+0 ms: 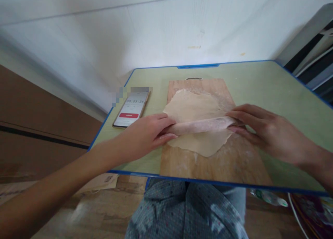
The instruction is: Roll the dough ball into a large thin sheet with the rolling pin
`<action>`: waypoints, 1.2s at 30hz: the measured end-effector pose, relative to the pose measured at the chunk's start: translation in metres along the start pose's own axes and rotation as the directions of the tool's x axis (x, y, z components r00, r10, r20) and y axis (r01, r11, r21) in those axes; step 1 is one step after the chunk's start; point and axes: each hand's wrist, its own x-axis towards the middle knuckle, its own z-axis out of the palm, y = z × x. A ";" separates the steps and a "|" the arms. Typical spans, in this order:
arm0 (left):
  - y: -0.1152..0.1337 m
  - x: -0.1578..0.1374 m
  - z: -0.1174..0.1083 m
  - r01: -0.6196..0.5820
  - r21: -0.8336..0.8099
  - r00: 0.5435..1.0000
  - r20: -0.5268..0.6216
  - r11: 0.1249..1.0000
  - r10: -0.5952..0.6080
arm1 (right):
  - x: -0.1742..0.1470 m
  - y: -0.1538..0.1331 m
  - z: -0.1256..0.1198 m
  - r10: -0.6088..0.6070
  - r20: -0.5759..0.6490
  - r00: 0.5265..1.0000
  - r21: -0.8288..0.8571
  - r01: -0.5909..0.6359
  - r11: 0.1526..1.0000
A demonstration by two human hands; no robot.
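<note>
A thin, uneven sheet of dough (191, 105) lies spread over a floured wooden cutting board (179, 162). Across it runs a flour-coated rolling pin (201, 125), with dough showing on the far and near sides. My left hand (153, 131) grips the pin's left end between thumb and fingers. At the right end, my right hand (262, 128) closes around the pin in the same way. The fingers partly hide both ends.
The board rests on a light green table (255, 79) with a blue rim. A phone (131, 109) showing a running timer lies left of the board. Behind stands a white wall (161, 34). A plastic bottle (269, 196) lies on the floor, lower right.
</note>
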 end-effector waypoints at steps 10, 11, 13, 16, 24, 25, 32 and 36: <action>-0.005 0.032 0.003 -0.230 0.151 0.972 0.073 0.961 0.221 | 0.050 0.032 0.001 -0.098 0.107 0.989 0.111 0.086 0.990; -0.008 0.037 0.004 -0.256 0.140 0.964 0.110 0.957 0.242 | 0.055 0.036 0.005 -0.072 0.140 0.988 0.112 0.057 0.992; -0.012 0.046 0.004 -0.259 0.105 0.953 0.192 0.960 0.236 | 0.063 0.041 0.010 0.007 0.220 0.975 0.117 -0.033 0.993; -0.014 0.053 0.003 -0.202 0.028 0.943 0.277 0.979 0.186 | 0.072 0.041 0.013 0.133 0.342 0.930 0.123 -0.185 0.975; -0.005 0.039 0.010 -0.088 -0.061 0.967 0.235 0.994 0.100 | 0.067 0.025 0.006 0.189 0.436 0.880 0.091 -0.252 0.963; -0.002 0.036 0.011 -0.076 -0.055 0.971 0.224 0.996 0.087 | 0.064 0.023 0.005 0.192 0.426 0.884 0.071 -0.245 0.967; 0.018 0.020 0.020 -0.043 0.007 0.997 0.060 0.999 0.043 | 0.043 0.010 0.001 0.117 0.243 0.963 0.003 -0.121 0.993; 0.027 0.010 0.028 -0.095 0.042 0.995 -0.037 0.995 0.097 | 0.033 0.003 0.004 0.102 0.126 0.987 -0.080 -0.092 0.992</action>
